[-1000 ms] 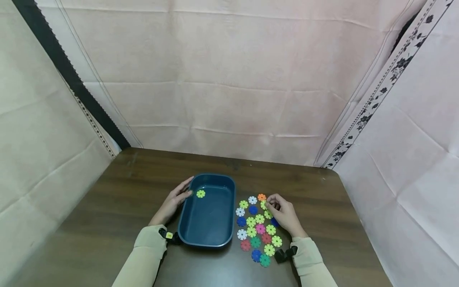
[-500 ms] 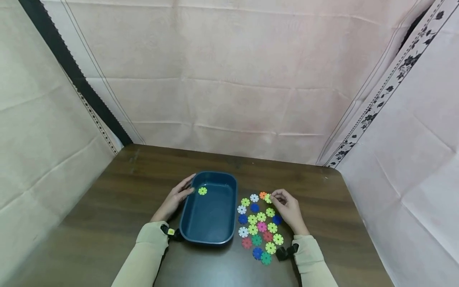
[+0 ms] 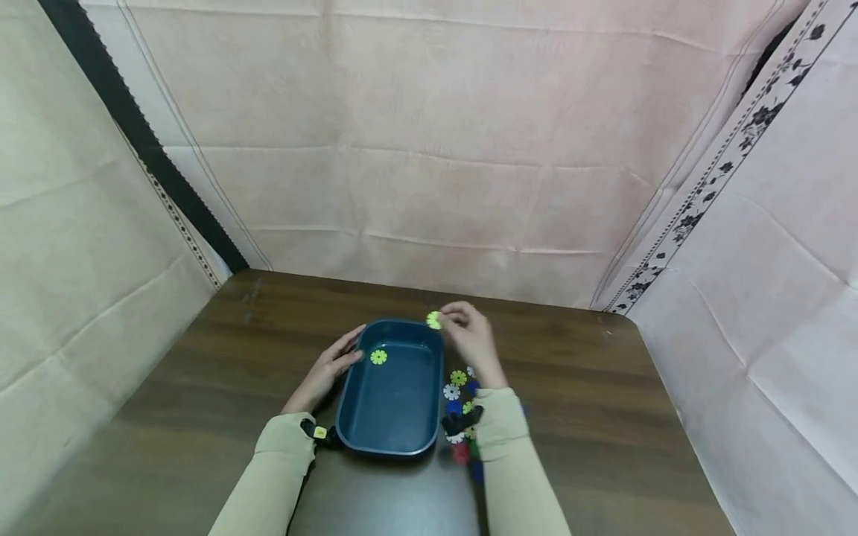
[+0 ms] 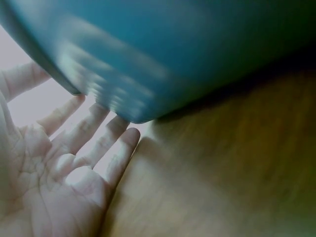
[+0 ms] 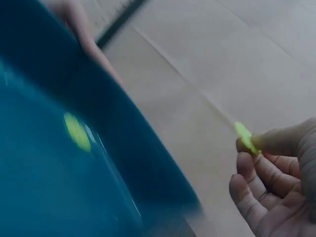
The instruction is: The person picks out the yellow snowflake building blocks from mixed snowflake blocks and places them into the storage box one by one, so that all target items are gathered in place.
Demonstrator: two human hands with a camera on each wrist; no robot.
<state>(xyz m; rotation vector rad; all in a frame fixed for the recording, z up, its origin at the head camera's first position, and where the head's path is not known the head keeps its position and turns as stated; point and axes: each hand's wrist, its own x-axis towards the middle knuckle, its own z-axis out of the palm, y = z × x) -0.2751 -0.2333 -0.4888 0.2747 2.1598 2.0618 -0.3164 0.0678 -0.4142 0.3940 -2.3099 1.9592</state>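
My left hand [image 3: 328, 374] holds the left side of a deep blue tray [image 3: 350, 428], thumb at the rim, fingers along the outer wall. In the left wrist view those fingers [image 4: 116, 155] meet the underside of the tray wall [image 4: 163, 64]. A yellow-green notched, flower-shaped disc [image 3: 433, 320] is pinched between thumb and fingertips of my right hand [image 3: 471, 336], over the tray's far right corner. The right wrist view shows this pinched disc [image 5: 246, 137] edge-on, beside the tray wall. One similar yellow-green disc [image 3: 378, 357] lies inside the tray.
Several more discs, white [image 3: 452, 391], blue [image 3: 453, 407], yellow-green [image 3: 459, 377] and red [image 3: 460, 453], lie on the brown wooden table [image 3: 603, 432] right of the tray, partly hidden by the right forearm. A pale cloth [image 3: 429, 149] hangs behind the table.
My right hand has picked up a yellow-green disc from the far end of the loose discs and carried it left to the tray's corner. The left hand keeps its place on the tray.
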